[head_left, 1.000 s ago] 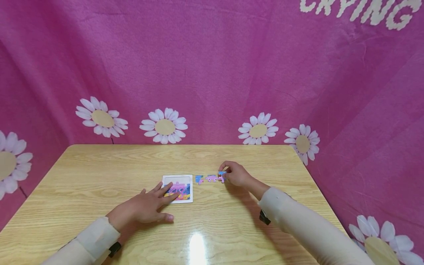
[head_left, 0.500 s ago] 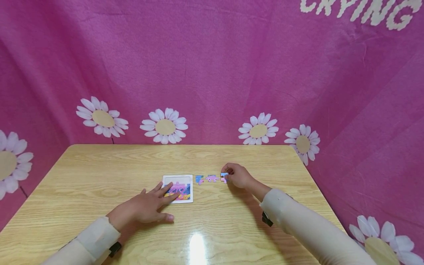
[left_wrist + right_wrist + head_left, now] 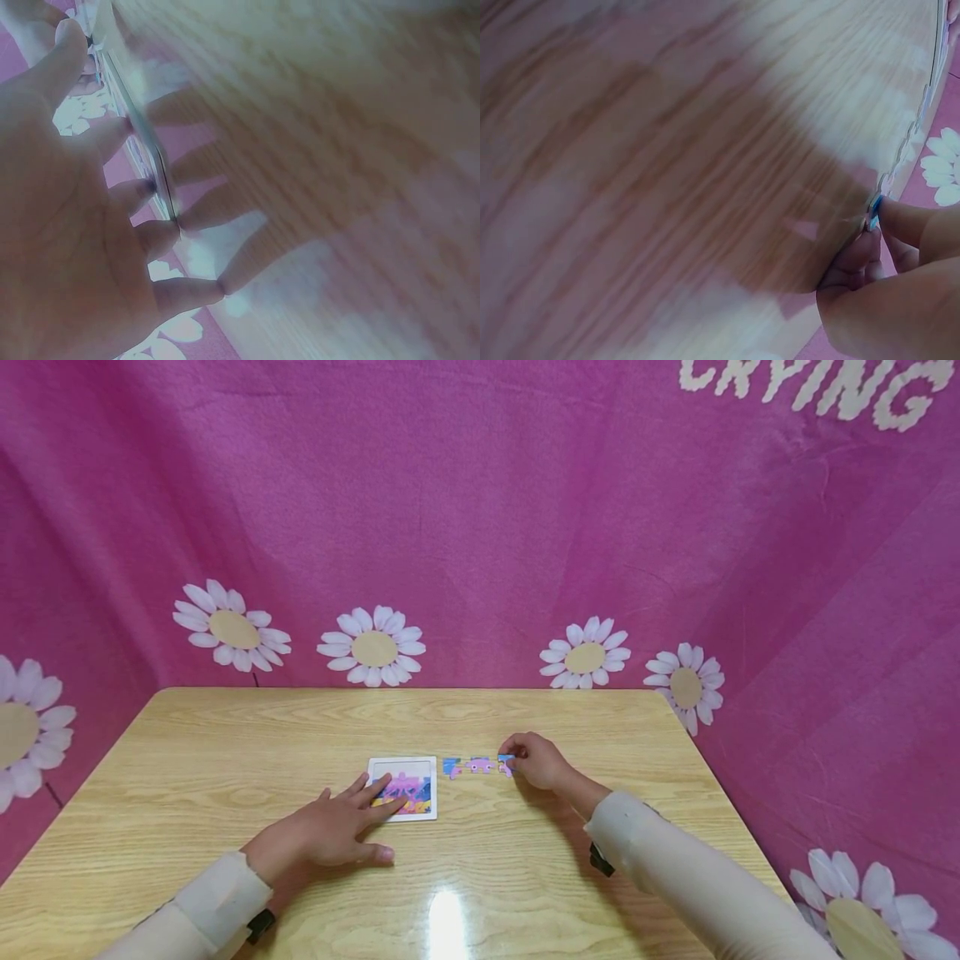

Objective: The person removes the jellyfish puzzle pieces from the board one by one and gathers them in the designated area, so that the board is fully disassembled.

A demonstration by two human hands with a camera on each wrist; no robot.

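Note:
My left hand lies with its fingers spread on a white-framed jigsaw puzzle board. Pink, blue and yellow pieces fill the board's lower part; a pale strip shows along the top. In the left wrist view the fingertips touch along the edge of the board. Right of the board, two puzzle pieces lie in a row: a blue-and-pink one and a pink one with eyes. At the row's right end my right hand pinches a blue-and-pink puzzle piece between thumb and fingers, low at the table.
The wooden table reaches back to a pink curtain printed with white daisies, which also hangs at both sides. A bright light reflection falls on the table near the front.
My right hand shifts slightly right with the pinched puzzle piece, then slightly back and lower, in line with the other two. My left hand and the board stay put.

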